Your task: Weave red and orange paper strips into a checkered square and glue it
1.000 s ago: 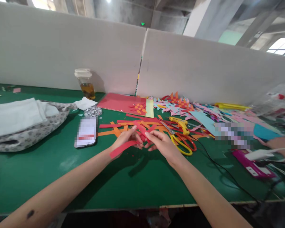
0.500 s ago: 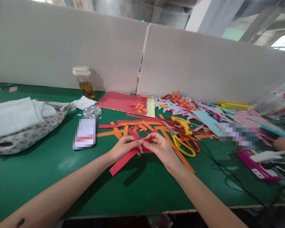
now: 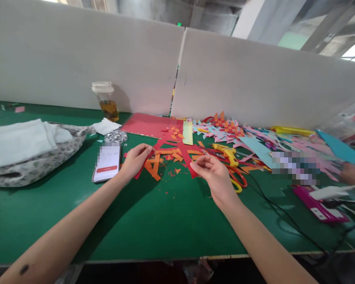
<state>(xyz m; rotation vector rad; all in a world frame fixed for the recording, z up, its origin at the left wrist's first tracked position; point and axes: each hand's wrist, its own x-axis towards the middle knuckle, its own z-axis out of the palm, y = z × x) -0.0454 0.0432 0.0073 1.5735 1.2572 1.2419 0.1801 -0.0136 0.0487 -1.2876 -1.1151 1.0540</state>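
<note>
My left hand is closed in a pinch at one red paper strip, whose end hangs below the fingers. A second red paper strip runs down to my right hand, where thumb and fingertips pinch its lower end. Both strips slant upward toward the red sheet behind; whether they are joined at the top I cannot make out. Orange paper strips and small scraps lie on the green table between my hands. Past my right hand lie scissors with red and yellow handles, partly hidden by it.
A phone lies left of my left hand, near a patterned cloth bundle. A lidded cup stands behind. To the right are a yellow glue gun, a pink power strip, cables and another person's hand by a blue sheet.
My hands have parted from the middle, left and right, and moved slightly up, each with a red strip. The gathered red strips now spread out farther back. A blue sheet has appeared at right.
</note>
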